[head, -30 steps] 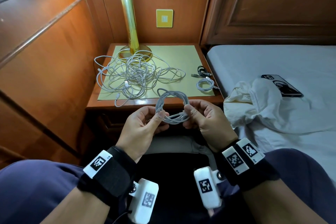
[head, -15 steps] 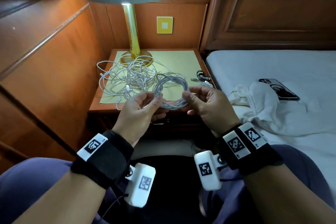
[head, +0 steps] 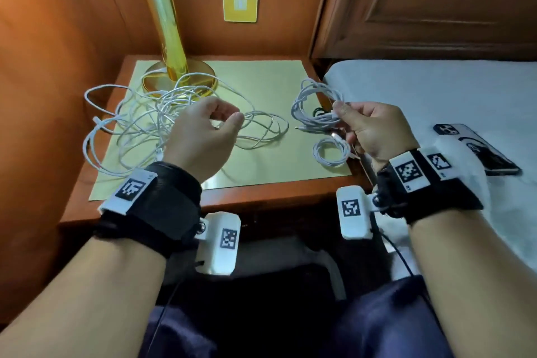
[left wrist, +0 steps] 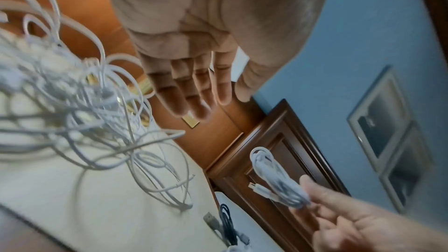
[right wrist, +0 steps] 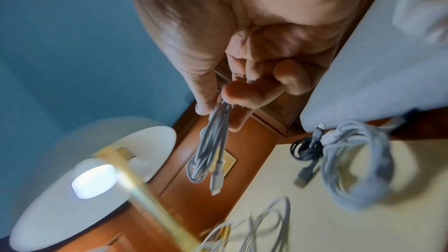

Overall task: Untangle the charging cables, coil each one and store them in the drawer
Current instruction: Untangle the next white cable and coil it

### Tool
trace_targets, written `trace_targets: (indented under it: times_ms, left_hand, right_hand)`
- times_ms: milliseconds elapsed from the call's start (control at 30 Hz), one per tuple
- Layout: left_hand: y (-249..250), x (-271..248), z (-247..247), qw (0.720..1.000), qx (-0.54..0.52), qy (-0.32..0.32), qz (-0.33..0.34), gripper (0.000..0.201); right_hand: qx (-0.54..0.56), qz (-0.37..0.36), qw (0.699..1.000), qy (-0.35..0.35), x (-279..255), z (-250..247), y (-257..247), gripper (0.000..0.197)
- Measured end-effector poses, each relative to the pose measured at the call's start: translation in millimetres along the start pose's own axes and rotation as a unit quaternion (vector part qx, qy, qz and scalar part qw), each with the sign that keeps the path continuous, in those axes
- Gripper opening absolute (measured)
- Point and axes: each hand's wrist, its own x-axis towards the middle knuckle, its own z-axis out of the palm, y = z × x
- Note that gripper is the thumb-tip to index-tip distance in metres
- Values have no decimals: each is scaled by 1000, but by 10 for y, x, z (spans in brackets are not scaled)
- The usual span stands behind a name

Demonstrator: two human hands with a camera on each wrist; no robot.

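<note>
Head view: right of centre, right hand (head: 374,128) pinching a freshly coiled white cable (head: 315,106) above the nightstand (head: 261,197), probably for setting beside the small white coil (head: 331,151); left hand (head: 203,131) empty, loosely curled over the tangled heap (head: 139,116). Left wrist view: fingers (left wrist: 194,91) straight and relaxed, thin glossy loops at left. Right wrist view: thumb and fingers (right wrist: 244,93) clamped on the smooth round coil; drawer unseen.

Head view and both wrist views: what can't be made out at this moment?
- Wooden nightstand: whether it has a drawer; forearms and wrist cameras hide its front in the head view.
- Tangled white cables: their count; left hand covers part, left wrist view blurs them.
- Black coiled cable: mostly behind the white coil held by right hand.
</note>
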Motion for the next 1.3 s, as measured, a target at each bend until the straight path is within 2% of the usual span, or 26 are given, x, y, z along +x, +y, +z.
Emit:
trace_targets:
  times_ms: [167, 333, 433, 600, 767, 1067, 1167, 1300]
  left_hand:
    - [-205, 515, 171, 995, 87, 43, 38, 8]
    - [-315, 860, 177, 989, 123, 28, 79, 9]
    - [-321, 999, 147, 987, 134, 10, 91, 8]
    - [-333, 1106, 151, 986, 135, -24, 94, 6]
    - [-375, 1121, 121, 985, 139, -47, 94, 7]
    - [-338, 1031, 73, 983, 144, -57, 97, 8]
    - [-326, 955, 20, 985, 138, -48, 97, 9]
    - [-293, 779, -66, 984, 147, -28, 98, 8]
  right_hand:
    - [-81, 25, 996, 35, 811, 126, 37, 26]
    - [-127, 66, 989, 22, 1296, 301, 94, 34]
    - [-148, 106, 983, 0, 1503, 391, 116, 32]
    - [-206, 171, 963, -31, 1776, 544, 287, 46]
    - [-255, 195, 946, -39, 1822, 578, 326, 54]
    - [-264, 201, 943, -23, 1715, 484, 236, 65]
    - [-285, 169, 944, -3, 1598, 447, 95, 58]
    - [-289, 71, 955, -1, 1271, 429, -159, 50]
